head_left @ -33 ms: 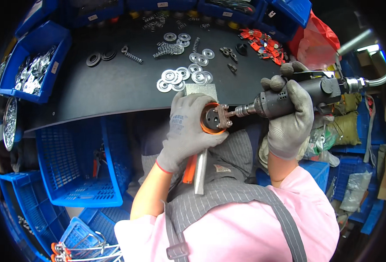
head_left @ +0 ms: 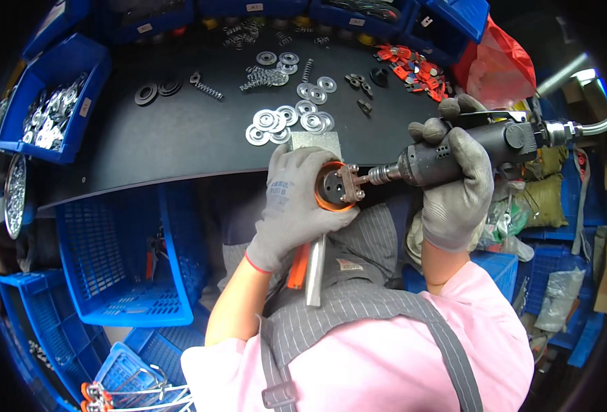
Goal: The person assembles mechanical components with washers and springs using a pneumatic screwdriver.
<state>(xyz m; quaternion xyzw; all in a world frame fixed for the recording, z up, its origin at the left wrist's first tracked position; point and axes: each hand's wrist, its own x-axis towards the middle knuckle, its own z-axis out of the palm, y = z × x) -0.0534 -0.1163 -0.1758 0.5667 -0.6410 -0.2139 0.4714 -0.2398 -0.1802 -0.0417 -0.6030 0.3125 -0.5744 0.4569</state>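
My gloved left hand [head_left: 291,199] is wrapped round an orange-rimmed round part [head_left: 331,187] with a dark face. On its right side sits a small brownish metal clamp [head_left: 350,184] with bolts. In my gloved right hand [head_left: 458,182] is a black air screwdriver [head_left: 464,152], lying nearly level, fingers around its body. The driver's tip [head_left: 379,175] points left and meets the clamp. From under my left hand a silver bar [head_left: 315,271] and an orange-red strip [head_left: 298,268] stick out toward me; how they join the round part is hidden.
On the black table [head_left: 180,141] lie several metal washers [head_left: 269,122], springs [head_left: 209,89] and red-orange clips [head_left: 413,72]. A blue bin [head_left: 87,103] of metal parts stands at the left. Blue crates [head_left: 128,316] sit below the table edge. An air hose [head_left: 595,128] runs off right.
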